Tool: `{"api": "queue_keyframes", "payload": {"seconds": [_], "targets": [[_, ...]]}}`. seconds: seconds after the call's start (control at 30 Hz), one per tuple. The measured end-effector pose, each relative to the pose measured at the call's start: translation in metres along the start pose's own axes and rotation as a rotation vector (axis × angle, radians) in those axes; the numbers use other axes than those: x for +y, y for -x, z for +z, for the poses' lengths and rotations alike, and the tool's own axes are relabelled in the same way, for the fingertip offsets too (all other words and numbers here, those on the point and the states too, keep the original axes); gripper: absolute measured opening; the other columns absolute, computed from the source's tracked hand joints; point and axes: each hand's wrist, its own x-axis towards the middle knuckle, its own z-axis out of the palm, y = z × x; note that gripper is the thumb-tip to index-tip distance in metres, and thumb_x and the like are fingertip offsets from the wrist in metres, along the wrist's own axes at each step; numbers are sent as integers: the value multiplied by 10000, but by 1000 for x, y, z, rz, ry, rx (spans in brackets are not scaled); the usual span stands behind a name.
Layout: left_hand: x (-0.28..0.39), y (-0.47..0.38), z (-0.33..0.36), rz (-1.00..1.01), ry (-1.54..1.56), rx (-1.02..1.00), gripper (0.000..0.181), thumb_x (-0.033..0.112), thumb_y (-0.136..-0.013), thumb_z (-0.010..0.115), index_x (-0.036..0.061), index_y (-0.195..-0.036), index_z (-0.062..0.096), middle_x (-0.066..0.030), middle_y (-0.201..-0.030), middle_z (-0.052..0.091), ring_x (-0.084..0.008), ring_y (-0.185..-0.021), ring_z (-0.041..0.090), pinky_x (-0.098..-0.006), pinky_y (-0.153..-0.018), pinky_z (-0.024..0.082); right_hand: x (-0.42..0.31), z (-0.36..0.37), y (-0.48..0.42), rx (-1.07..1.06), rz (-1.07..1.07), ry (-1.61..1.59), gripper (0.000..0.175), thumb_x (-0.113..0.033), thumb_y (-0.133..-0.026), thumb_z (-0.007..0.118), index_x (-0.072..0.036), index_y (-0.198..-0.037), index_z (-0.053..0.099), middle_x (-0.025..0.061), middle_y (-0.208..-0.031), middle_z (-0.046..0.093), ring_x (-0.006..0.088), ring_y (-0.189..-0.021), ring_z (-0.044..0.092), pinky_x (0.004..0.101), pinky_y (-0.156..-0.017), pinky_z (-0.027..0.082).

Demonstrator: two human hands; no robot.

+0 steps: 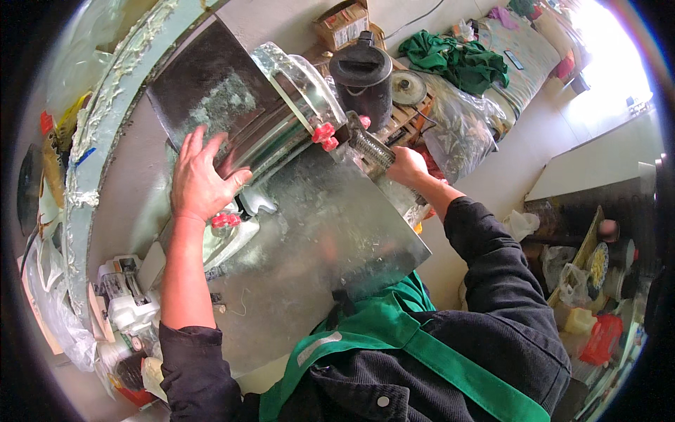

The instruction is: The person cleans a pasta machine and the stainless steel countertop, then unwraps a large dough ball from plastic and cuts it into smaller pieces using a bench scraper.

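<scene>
A metal roller machine, perhaps a dough sheeter, stands before me with a polished roller (271, 140) beneath a curved clear guard (306, 84). My right hand (407, 166) is closed around a ribbed, coil-like metal handle (372, 146) at its right end. At the roller's left end is my left hand (203, 176), empty and palm down with fingers apart; whether it touches the metal I cannot tell. White powder (229, 100) lies on the dark far plate (176, 68). Powder also smears the near metal plate (343, 211). Red knobs (324, 136) sit at the guard's right end.
A black lidded container (361, 79) and a pot lid (409, 88) stand on wooden slats behind the handle. Green cloth (456, 60) lies on a bed. A pale caulk-smeared edge (82, 174) curves along the left. Shelves (580, 264) with bags and containers stand right.
</scene>
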Motion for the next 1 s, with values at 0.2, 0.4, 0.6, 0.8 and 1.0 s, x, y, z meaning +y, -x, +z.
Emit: {"api": "queue_keyframes", "payload": {"seconds": [0.2, 0.4, 0.6, 0.8, 1.0], "targets": [[3, -1, -3, -23, 12, -30, 850, 496, -695, 909, 57, -1375, 650, -279, -1572, 452, -440, -1471, 407, -489, -1223, 361, -31, 21, -48, 83, -41, 63, 310, -197, -775, 689, -25, -1025, 759, 241, -990, 758, 423, -983, 738, 493, -855, 587], [4, -2, -5, -35, 12, -58, 862, 512, -690, 906, 61, -1379, 652, -263, -1587, 447, -429, -1488, 393, -492, -1225, 358, -62, 30, -77, 191, -68, 26, 232, -188, -800, 699, 10, -903, 762, 248, -978, 763, 420, -967, 748, 496, -865, 595], [3, -1, -3, -11, 5, -26, 877, 553, -664, 897, 60, -1352, 667, -248, -1558, 471, -439, -1449, 426, -507, -1204, 373, -51, 33, -55, 68, -30, 99, 289, -180, -834, 674, -4, -1062, 694, 244, -1062, 755, 402, -1036, 739, 488, -888, 588], [0, -2, 2, -3, -5, -18, 843, 509, -655, 908, 112, -1359, 668, -260, -1552, 475, -457, -1443, 426, -521, -1211, 358, -49, 30, -64, 100, -82, 102, 222, -182, -793, 727, -15, -939, 738, 228, -950, 762, 408, -945, 751, 486, -831, 606], [-1, -2, 2, 17, -23, -19, 820, 515, -669, 899, 102, -1342, 677, -242, -1558, 474, -456, -1439, 428, -519, -1214, 361, -71, 44, -80, 128, -92, 124, 255, -199, -926, 623, -18, -1089, 699, 240, -929, 756, 412, -932, 754, 490, -816, 607]]}}
